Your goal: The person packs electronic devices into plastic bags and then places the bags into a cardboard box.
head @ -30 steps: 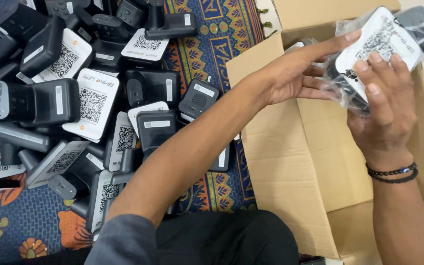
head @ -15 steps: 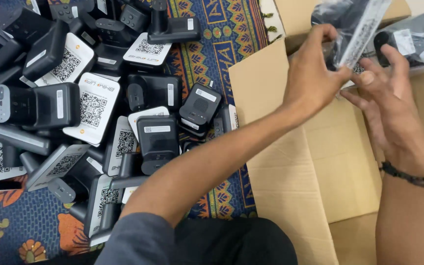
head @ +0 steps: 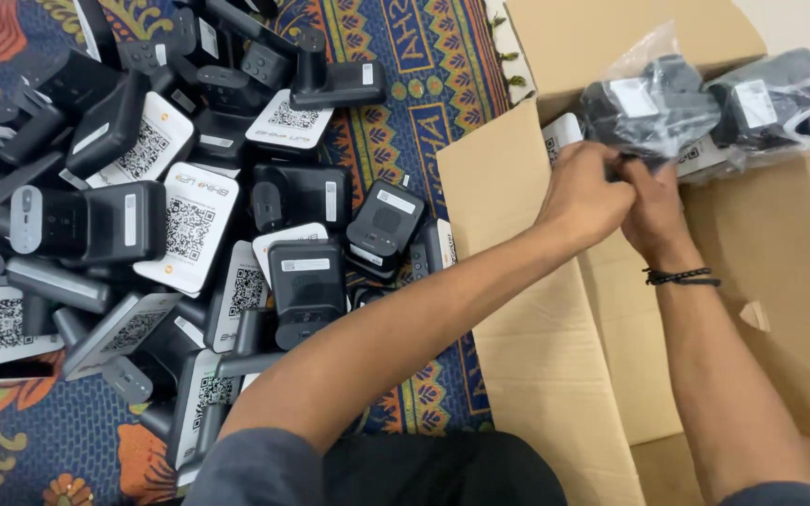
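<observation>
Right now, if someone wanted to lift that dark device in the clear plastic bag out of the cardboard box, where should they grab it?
Probably by the solid body of the bagged device, not the loose film puckered above it. Come from above and the near side, where the left hand and right hand already meet its lower edge. The cardboard box wall blocks the far side, and a second bagged device crowds its right.
</observation>
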